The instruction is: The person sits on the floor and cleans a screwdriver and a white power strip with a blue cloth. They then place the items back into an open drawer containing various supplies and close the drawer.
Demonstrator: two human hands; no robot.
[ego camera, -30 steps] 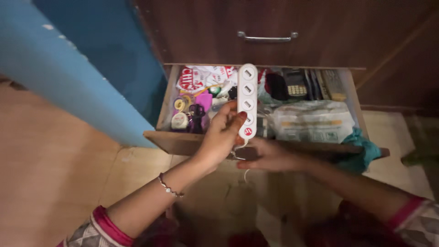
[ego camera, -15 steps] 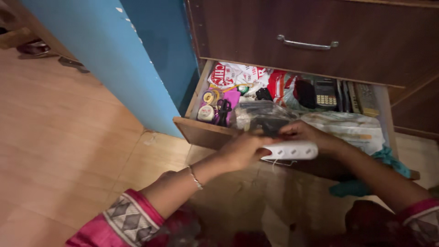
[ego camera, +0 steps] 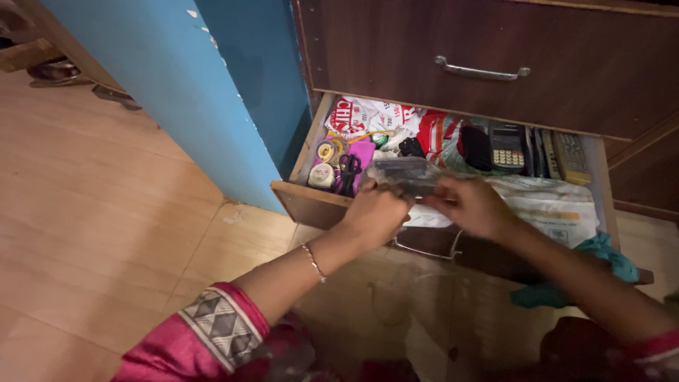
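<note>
- We hold a white power strip (ego camera: 429, 216) low over the front edge of the open wooden drawer (ego camera: 311, 201); only a pale sliver of it shows between our 2 hands, with its thin cord (ego camera: 453, 249) looping below.
- Our left hand (ego camera: 375, 212) is curled shut over the strip's left end, a bracelet (ego camera: 313, 262) on the wrist.
- Our right hand (ego camera: 470, 205) is closed around the right end, fingers folded under.
- Just behind our knuckles lies a clear plastic bag (ego camera: 403, 173) with dark contents.
- Further back in the drawer we see scissors (ego camera: 348, 172), tape rolls (ego camera: 326, 151), a calculator (ego camera: 507, 148) and a remote control (ego camera: 571, 157).
- A teal cloth (ego camera: 605, 255) hangs over the drawer's right front corner.
- A closed drawer with a metal handle (ego camera: 482, 71) sits above.
</note>
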